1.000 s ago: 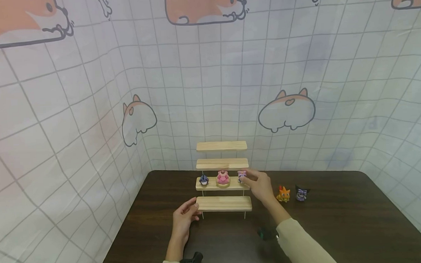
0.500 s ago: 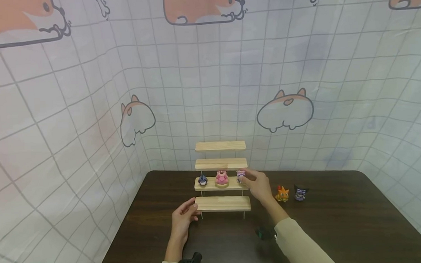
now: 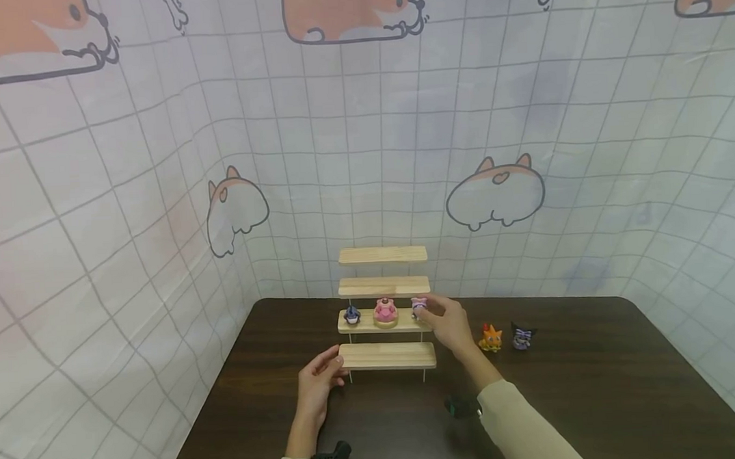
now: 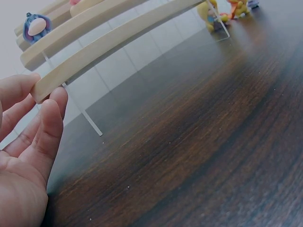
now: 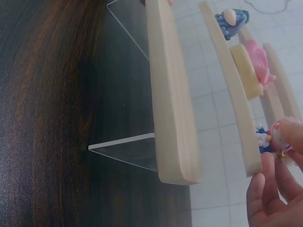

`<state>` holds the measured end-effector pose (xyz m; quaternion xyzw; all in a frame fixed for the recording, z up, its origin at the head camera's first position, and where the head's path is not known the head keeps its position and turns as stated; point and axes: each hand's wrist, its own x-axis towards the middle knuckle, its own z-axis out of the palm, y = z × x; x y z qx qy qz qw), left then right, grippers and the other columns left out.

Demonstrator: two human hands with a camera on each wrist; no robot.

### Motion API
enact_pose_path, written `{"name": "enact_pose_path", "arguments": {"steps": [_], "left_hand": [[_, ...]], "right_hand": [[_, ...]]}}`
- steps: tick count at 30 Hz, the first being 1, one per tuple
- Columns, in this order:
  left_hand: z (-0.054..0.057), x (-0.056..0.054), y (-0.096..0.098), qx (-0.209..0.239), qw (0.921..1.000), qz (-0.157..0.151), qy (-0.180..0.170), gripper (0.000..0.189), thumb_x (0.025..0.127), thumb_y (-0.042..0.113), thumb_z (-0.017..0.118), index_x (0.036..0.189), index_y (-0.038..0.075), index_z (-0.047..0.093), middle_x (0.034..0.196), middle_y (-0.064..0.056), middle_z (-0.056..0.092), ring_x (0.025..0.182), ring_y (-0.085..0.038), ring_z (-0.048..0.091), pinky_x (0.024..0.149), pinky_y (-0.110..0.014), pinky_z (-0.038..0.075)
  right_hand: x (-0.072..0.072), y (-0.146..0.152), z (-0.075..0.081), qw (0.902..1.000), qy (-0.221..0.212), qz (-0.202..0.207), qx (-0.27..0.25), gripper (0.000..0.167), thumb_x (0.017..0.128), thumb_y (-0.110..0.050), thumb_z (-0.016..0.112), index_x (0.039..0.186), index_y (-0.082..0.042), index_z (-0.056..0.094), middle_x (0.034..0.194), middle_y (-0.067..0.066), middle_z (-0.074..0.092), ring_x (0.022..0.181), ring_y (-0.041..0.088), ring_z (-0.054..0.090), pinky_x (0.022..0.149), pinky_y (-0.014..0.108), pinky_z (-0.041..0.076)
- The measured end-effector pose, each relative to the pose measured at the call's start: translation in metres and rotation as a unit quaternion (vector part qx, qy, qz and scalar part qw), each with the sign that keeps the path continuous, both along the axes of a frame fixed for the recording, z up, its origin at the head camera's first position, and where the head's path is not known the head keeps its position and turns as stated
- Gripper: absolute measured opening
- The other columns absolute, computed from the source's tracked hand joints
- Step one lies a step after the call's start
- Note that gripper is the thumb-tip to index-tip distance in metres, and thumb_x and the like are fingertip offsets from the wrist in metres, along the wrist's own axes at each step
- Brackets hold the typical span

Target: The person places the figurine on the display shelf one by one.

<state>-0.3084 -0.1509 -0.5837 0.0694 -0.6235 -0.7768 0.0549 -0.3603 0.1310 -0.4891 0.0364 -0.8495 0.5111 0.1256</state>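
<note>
A four-step wooden display stand (image 3: pixel 387 355) on clear legs stands on the dark table. My left hand (image 3: pixel 315 382) pinches the left end of its lowest step; in the left wrist view the thumb is above the board (image 4: pixel 94 54) and fingertips are below. At the right end of the second step from the bottom, my right hand (image 3: pixel 450 324) holds a small pink-and-purple figurine (image 3: pixel 417 304) between thumb and fingers. The right wrist view shows that figurine (image 5: pixel 264 137) at the board's end, partly hidden by the thumb. A blue donkey figurine (image 3: pixel 352 315) and a pink figurine (image 3: pixel 385 311) share this step.
Right of the stand, an orange figurine (image 3: pixel 490 338) and a black-and-purple one (image 3: pixel 523 336) stand on the table (image 3: pixel 596 384). Black wrist devices (image 3: pixel 333 457) sit by both sleeves. A gridded cloth (image 3: pixel 364 154) with corgi drawings hangs behind and along the sides.
The whole scene has drifted slightly left in the head view. Both hands keep their places on the stand and the pink-and-purple figurine.
</note>
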Motion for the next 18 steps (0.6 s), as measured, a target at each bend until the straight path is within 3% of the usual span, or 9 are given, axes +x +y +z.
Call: {"name": "enact_pose_path", "arguments": {"steps": [9, 18], "left_hand": [[0.002, 0.001, -0.001, 0.000, 1.0000, -0.004, -0.006, 0.043, 0.096, 0.014, 0.072, 0.135, 0.000, 0.064, 0.094, 0.000, 0.075, 0.078, -0.011, 0.072, 0.063, -0.023, 0.057], [0.003, 0.002, -0.001, -0.004, 1.0000, -0.005, -0.005, 0.043, 0.097, 0.015, 0.072, 0.136, 0.000, 0.063, 0.095, 0.000, 0.075, 0.078, -0.011, 0.072, 0.063, -0.023, 0.057]], "right_hand": [[0.001, -0.001, 0.000, 1.0000, 0.004, 0.000, 0.006, 0.037, 0.092, -0.025, 0.078, 0.126, -0.011, 0.072, 0.120, 0.013, 0.075, 0.106, 0.030, 0.069, 0.091, 0.047, 0.056], [0.003, 0.009, 0.005, 0.9999, 0.005, 0.011, 0.007, 0.035, 0.092, -0.027, 0.078, 0.125, -0.018, 0.072, 0.118, 0.011, 0.074, 0.101, 0.029, 0.070, 0.073, 0.032, 0.056]]}}
